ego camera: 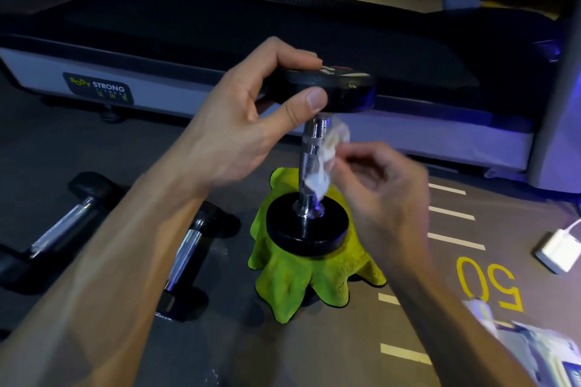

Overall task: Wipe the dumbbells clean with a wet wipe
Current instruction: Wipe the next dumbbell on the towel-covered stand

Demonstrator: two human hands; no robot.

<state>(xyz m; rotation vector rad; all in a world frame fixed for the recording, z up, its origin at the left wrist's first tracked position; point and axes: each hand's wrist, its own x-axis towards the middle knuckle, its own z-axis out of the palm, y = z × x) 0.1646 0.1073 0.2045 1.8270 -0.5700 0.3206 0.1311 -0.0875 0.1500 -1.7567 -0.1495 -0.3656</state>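
Currently the wiping of one dumbbell's handle looks to be the step in hand. Toward the left edge of the gym floor (220,355), two more dumbbells lie on their sides: one (59,223) farthest left, another (188,261) just right of it, both apart from the hands.

Next comes the left hand (239,122), its thumb and fingers clamped on the rim of the top plate of the upright dumbbell (309,160), steadying it. That dumbbell stands on end with its lower plate resting on a green microfibre cloth (301,280) spread over the floor, in front of a treadmill (157,94).

Just right of the knurled chrome handle, the right hand (380,195) pinches a crumpled wet wipe (327,157) between thumb and fingertips; the wipe touches the handle's right side.

Further right lie a white charger (558,250) and, at the floor's lower right corner, a packet (540,352) too blurred to identify.

The next move probably calls for dragging the wipe around and along the handle while the left hand keeps the dumbbell from tipping.
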